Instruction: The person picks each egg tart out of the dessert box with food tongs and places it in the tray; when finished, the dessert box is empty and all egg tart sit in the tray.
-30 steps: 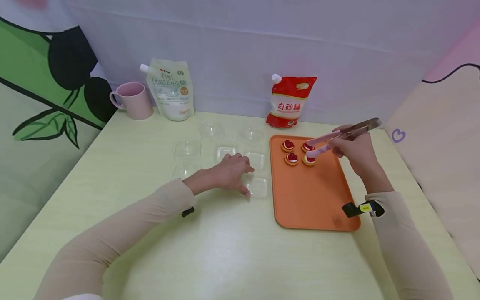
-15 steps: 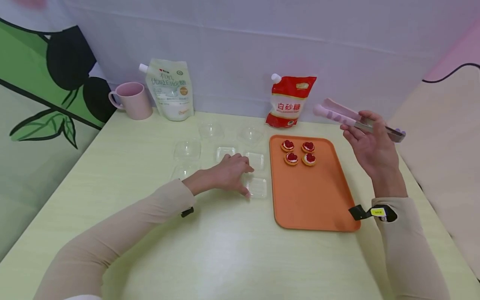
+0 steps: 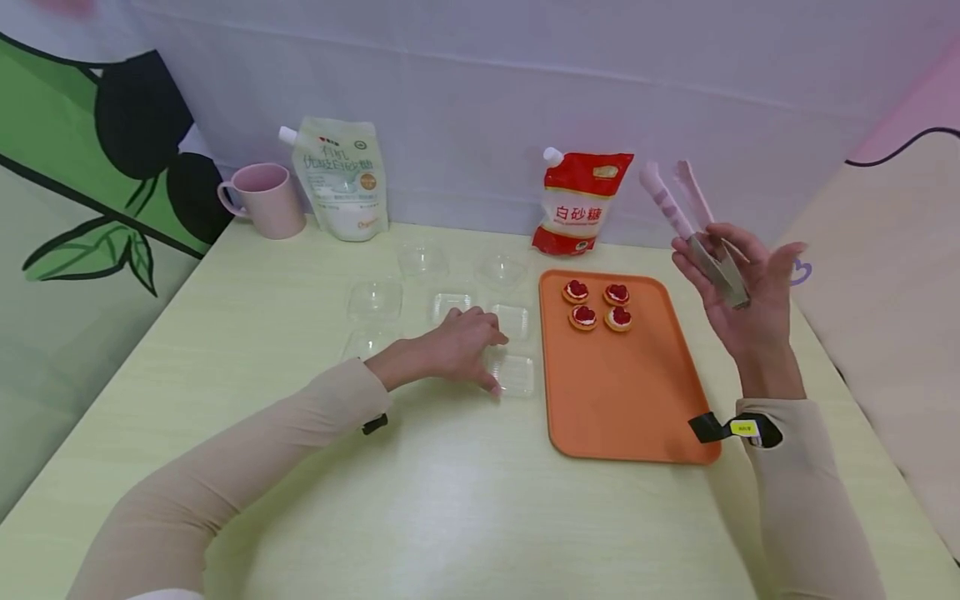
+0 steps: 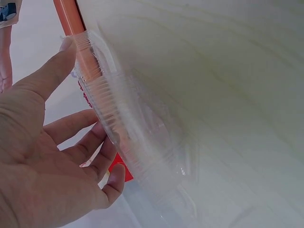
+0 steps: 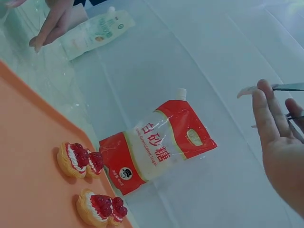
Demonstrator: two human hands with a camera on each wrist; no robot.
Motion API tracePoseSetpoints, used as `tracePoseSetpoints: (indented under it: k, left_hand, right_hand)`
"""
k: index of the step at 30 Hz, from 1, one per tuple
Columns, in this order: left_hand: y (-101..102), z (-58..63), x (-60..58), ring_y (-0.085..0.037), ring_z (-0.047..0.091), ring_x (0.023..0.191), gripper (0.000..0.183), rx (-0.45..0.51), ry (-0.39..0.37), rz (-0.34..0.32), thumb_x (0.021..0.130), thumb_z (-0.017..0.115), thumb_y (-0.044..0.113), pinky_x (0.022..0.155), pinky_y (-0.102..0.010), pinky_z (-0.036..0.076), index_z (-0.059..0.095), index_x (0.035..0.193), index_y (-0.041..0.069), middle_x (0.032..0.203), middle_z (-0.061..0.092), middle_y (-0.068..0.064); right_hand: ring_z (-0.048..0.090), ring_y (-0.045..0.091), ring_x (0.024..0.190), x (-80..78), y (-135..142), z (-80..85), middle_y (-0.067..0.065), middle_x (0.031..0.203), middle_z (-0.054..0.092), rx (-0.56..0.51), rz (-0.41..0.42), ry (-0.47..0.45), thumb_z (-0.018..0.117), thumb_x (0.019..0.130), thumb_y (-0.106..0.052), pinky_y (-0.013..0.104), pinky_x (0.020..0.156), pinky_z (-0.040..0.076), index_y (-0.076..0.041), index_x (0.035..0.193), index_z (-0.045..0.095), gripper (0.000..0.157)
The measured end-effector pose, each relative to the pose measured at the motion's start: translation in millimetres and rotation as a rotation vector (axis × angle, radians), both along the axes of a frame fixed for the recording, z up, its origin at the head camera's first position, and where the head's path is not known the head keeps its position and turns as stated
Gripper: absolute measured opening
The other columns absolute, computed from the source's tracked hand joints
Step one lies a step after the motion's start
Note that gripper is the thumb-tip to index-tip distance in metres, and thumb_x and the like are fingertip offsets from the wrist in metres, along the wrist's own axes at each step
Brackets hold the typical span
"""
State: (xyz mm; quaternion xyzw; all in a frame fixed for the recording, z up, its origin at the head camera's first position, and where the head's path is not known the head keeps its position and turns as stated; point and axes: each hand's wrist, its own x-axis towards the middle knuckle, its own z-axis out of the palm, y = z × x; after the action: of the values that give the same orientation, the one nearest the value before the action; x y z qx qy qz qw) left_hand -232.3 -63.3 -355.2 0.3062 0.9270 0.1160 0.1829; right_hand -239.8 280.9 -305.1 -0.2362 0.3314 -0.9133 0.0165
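Observation:
In the head view my right hand (image 3: 765,325) is raised palm up to the right of the orange tray (image 3: 630,400), its thumb stretched away. Between its fingers it holds tongs (image 3: 671,204) with pink tips pointing up and the metal end over the palm. My left hand (image 3: 457,346) reaches over the clear plastic containers (image 3: 513,375). In the left wrist view, thumb and fingertips lie spread at the ribbed edge of a clear plastic container (image 4: 128,114). Several small tarts (image 3: 582,317) with red berries and white cream sit at the tray's far end.
Behind the tray stands a red sugar pouch (image 3: 577,204) with a white spout. A pale green pouch (image 3: 341,179) and a pink mug (image 3: 272,204) stand at the back left. More clear containers (image 3: 375,300) lie left of and beyond my left hand.
My right hand has lifted the tongs off the tarts and turned palm up, the pink tips swinging from downward left to upward. The left hand has stayed where it was.

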Motion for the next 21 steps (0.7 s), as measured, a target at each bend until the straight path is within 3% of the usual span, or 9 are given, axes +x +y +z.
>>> tracePoseSetpoints:
  k: [2,3,5,9,13,18,21]
  left_hand:
    - [0,0.4,0.2,-0.025,0.05,0.112,0.078,0.002,-0.002,0.003,0.072,0.088,0.046,0.09,-0.039,0.036,0.063,0.135,0.007,0.123,0.061,-0.008]
    - [0,0.7,0.3,-0.025,0.05,0.112,0.078,0.002,-0.001,0.002,0.072,0.088,0.046,0.09,-0.039,0.036,0.063,0.135,0.007,0.123,0.061,-0.008]
    - [0,0.8,0.4,-0.025,0.05,0.113,0.078,0.002,0.0,-0.001,0.072,0.088,0.046,0.09,-0.039,0.036,0.063,0.135,0.007,0.124,0.061,-0.008]
    - [-1,0.4,0.6,-0.025,0.05,0.112,0.078,0.011,0.005,-0.004,0.072,0.088,0.046,0.089,-0.039,0.035,0.063,0.134,0.007,0.123,0.061,-0.007]
    - [-1,-0.2,0.3,-0.024,0.05,0.111,0.077,0.019,0.009,-0.009,0.072,0.088,0.046,0.088,-0.038,0.035,0.063,0.134,0.007,0.122,0.061,-0.008]
    - [-1,-1.4,-0.6,-0.024,0.049,0.111,0.077,0.003,0.007,-0.01,0.073,0.087,0.046,0.089,-0.038,0.035,0.063,0.135,0.008,0.122,0.06,-0.007]
    - [-1,-1.8,-1.4,-0.024,0.049,0.111,0.077,-0.005,0.012,-0.011,0.073,0.087,0.047,0.089,-0.038,0.036,0.062,0.135,0.008,0.123,0.06,-0.007]
  right_hand:
    - [0.071,0.043,0.101,-3.6,-2,-1.7,0.027,0.104,0.062,0.046,-0.095,0.017,0.053,0.103,-0.015,0.046,0.094,0.052,0.017,0.117,0.057,0.036]
    - [0.073,0.04,0.093,-4.6,-2,-2.5,0.026,0.1,0.065,0.086,-0.155,0.011,0.061,0.097,-0.004,0.043,0.088,0.056,0.016,0.114,0.059,0.027]
    - [0.075,0.033,0.08,-4.3,-2,-3.5,0.022,0.093,0.068,0.201,-0.275,-0.032,0.063,0.091,0.011,0.033,0.074,0.061,0.013,0.11,0.059,0.02]
    - [0.072,0.022,0.064,-0.3,4,-3.8,0.013,0.096,0.067,0.457,-0.389,-0.096,0.065,0.085,0.017,0.025,0.06,0.059,-0.001,0.125,0.055,0.045]
    - [0.072,0.018,0.061,2.2,14,-2.9,0.011,0.107,0.064,0.578,-0.388,-0.085,0.062,0.086,0.019,0.027,0.061,0.059,-0.008,0.144,0.046,0.066]
    - [0.073,0.02,0.059,1.9,31,-9.5,0.011,0.101,0.067,0.569,-0.39,-0.117,0.062,0.085,0.02,0.03,0.059,0.059,-0.003,0.139,0.05,0.06]
    - [0.072,0.02,0.056,1.7,44,-15.6,0.009,0.092,0.07,0.604,-0.452,-0.15,0.067,0.085,0.016,0.03,0.057,0.059,-0.003,0.131,0.055,0.051]
